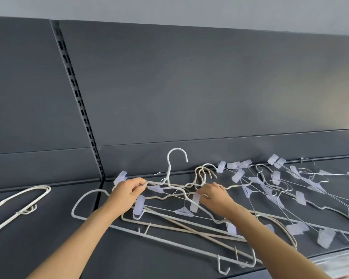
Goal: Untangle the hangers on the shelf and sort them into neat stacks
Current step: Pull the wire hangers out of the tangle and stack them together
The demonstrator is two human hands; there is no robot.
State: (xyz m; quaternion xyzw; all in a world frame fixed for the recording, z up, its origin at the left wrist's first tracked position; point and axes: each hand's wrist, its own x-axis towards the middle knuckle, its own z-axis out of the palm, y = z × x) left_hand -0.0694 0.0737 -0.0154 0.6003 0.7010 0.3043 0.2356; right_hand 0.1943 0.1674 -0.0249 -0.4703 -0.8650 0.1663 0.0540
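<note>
- The tangle of hangers [184,211] lies on the shelf [48,248], coated wire frames and clear-clip frames crossing one another.
- At the rear of the tangle, one white hanger [169,170] stands with its hook raised above the rest. A cluster of beige hooks [205,174] lies just right of it.
- The left hand [127,190] is at the left rear of the tangle, fingers curled, pinching a wire just left of the white hanger's neck.
- The right hand [212,195] is at the right rear of the tangle, fingers curled down over wires just below the beige hooks. Exactly which frame it holds cannot be told.
- Right of the tangle, thin clip hangers [300,198] sprawl, interlocked.
- Well left of the tangle, a few separated hangers [28,210] lie together, a first stack.
- Behind the tangle stands the back panel [189,87], with a slotted upright [77,97] to its left.
- Step in hand, as judged: freeing one frame from the tangle. Most sorting remains.
- Next move calls for lifting the white hanger while holding the others down, steering its hook clear of the crossing wires and clips, then carrying it to the matching stack.
</note>
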